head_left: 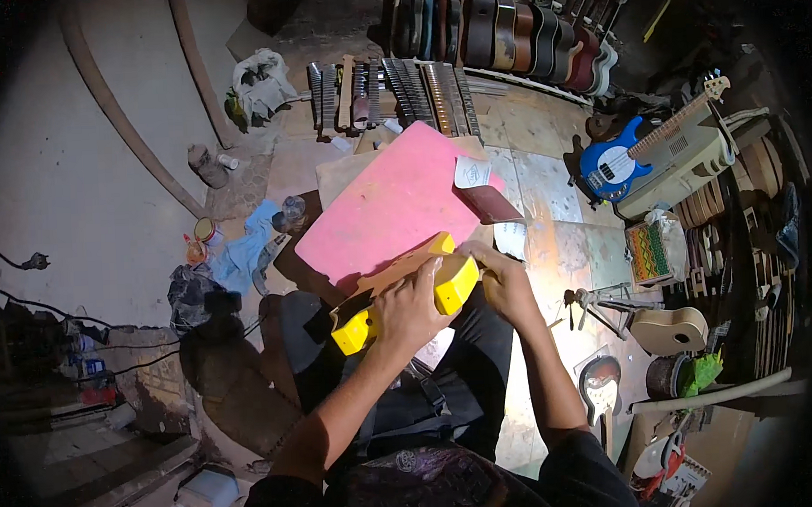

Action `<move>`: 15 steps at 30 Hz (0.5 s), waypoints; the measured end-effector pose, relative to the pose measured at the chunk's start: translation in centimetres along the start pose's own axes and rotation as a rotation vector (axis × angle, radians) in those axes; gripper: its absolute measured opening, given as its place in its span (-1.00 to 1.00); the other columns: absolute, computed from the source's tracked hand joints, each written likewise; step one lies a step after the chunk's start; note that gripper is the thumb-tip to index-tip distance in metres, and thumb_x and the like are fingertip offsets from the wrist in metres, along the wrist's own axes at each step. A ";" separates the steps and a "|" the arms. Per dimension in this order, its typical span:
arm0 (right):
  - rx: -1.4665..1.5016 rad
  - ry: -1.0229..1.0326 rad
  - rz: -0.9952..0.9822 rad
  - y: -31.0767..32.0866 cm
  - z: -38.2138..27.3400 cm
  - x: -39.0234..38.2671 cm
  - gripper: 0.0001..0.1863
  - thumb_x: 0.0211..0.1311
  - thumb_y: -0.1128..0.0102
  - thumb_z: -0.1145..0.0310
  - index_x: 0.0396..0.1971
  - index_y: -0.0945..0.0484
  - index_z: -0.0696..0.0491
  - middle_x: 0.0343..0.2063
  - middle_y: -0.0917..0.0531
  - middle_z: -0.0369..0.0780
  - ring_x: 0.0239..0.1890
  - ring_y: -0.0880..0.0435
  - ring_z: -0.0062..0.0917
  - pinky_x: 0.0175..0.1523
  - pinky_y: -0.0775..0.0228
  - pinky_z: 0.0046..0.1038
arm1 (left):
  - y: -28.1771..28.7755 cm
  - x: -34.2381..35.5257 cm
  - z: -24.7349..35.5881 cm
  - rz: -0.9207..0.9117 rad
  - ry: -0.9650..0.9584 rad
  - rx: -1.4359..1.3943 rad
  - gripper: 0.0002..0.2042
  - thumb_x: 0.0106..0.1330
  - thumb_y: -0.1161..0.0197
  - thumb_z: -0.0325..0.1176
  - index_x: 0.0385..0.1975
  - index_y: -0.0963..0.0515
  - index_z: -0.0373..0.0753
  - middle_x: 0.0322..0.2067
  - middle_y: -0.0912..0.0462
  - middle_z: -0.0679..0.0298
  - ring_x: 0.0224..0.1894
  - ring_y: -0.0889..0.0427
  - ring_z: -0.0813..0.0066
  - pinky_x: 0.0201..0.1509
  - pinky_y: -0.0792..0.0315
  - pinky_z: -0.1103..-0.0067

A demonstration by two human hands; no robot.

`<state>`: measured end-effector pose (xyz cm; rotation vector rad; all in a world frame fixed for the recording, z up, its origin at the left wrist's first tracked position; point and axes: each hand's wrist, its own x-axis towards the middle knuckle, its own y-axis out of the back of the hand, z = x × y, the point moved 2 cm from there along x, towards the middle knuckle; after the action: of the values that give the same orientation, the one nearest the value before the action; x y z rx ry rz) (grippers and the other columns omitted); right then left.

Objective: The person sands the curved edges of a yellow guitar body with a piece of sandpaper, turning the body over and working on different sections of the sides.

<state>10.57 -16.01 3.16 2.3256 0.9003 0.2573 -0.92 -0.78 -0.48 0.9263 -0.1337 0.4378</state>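
Above lap point(477, 364), left hand point(408, 306) clasped over yellow piece point(458, 284); right hand point(507, 287) curled at right end, grip unclear.

A bright yellow, curved, horned piece point(457, 285) shows at the centre of the frame, above a plain pink flat rectangular sheet point(381, 205) with faint pale marks. A dull reddish-brown curled strip point(487, 204) lies at the sheet's right edge. At upper right, a glossy blue bass guitar point(606, 174) carries a white pickguard. Below it, a boxy patterned panel point(649, 252) bears zigzags in green, yellow and red. A crumpled light blue cloth point(245, 249) lies left of centre; a crinkled bright green plastic bag point(699, 375), lower right.
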 end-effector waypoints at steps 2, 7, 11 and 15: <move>-0.033 0.030 0.124 -2.0 -0.6 -1.9 -0.35 0.10 0.10 0.83 0.24 -0.54 0.21 0.20 -0.64 0.07 0.31 -0.60 -0.10 0.44 -0.31 -0.34 | 0.6 0.2 -0.2 0.043 -0.023 0.006 -0.36 0.04 -0.56 -0.05 0.13 -0.52 -0.12 -0.24 -0.77 0.08 -0.23 -0.78 0.00 -0.15 -0.61 0.13; -0.065 0.199 0.297 -3.9 -0.6 -3.7 -0.31 0.14 0.08 0.80 0.33 -0.49 0.16 0.23 -0.60 0.11 0.33 -0.58 -0.10 0.39 -0.37 -0.35 | 0.7 1.0 -0.4 0.041 -0.031 -0.013 -0.43 0.04 -0.55 -0.05 0.06 -0.57 -0.09 -0.28 -0.76 0.07 -0.25 -0.76 -0.03 -0.15 -0.61 0.14; 0.081 -0.096 0.267 -4.6 -1.5 -3.0 -0.27 0.10 0.08 0.81 0.34 -0.50 0.11 0.22 -0.61 0.11 0.31 -0.62 -0.15 0.35 -0.39 -0.38 | 1.2 1.3 -1.5 0.020 0.067 -0.018 -0.44 0.07 -0.54 0.00 0.03 -0.57 -0.11 -0.26 -0.78 0.05 -0.22 -0.77 -0.05 -0.15 -0.62 0.11; -0.011 0.205 0.326 -4.4 -0.5 -3.3 -0.24 0.05 0.10 0.83 0.32 -0.52 0.11 0.25 -0.58 0.14 0.32 -0.59 -0.13 0.38 -0.39 -0.34 | 1.4 2.2 -0.8 -0.001 0.032 0.011 -0.44 0.08 -0.54 0.03 0.02 -0.57 -0.12 -0.29 -0.78 0.01 -0.23 -0.78 -0.07 -0.14 -0.63 0.13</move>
<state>5.50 -15.47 0.94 2.4610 0.6044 0.6439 0.37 1.31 0.74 0.9293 -0.1015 0.4531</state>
